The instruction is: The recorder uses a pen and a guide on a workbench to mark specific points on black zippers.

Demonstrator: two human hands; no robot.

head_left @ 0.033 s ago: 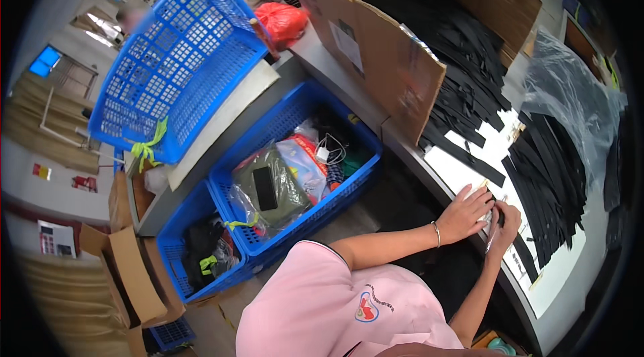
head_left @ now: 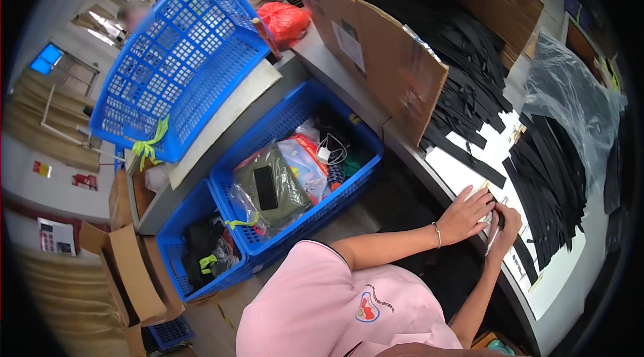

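Black strips (head_left: 545, 186), flat, narrow and matt like woven tape, lie in a dense fan at three o'clock on a smooth white sheet (head_left: 567, 273), their lower ends staggered. More of them, in a tangled heap (head_left: 463, 79), spill at two o'clock from the mouth of a cardboard box (head_left: 355, 18) with stiff, square-edged brown walls. Between two and three o'clock, a crinkled clear plastic sheet (head_left: 567, 85) drapes just beside the fan.

Toward four o'clock, both hands meet at the near edge of the white sheet. The left hand (head_left: 465, 215) lies palm down, fingers stretched out and slightly spread, grasping nothing that shows; a thin bracelet (head_left: 438, 234) rings its wrist. Its forearm reaches across almost level from the pink shirt (head_left: 302, 307). The right hand (head_left: 504, 226), just beside it, rises steeply from six o'clock, fingers curled in a pinch around a slim pale item (head_left: 495, 228), too small to identify. Beneath the fingertips shows a dark bit, largely hidden; I cannot tell whether it is a strip.
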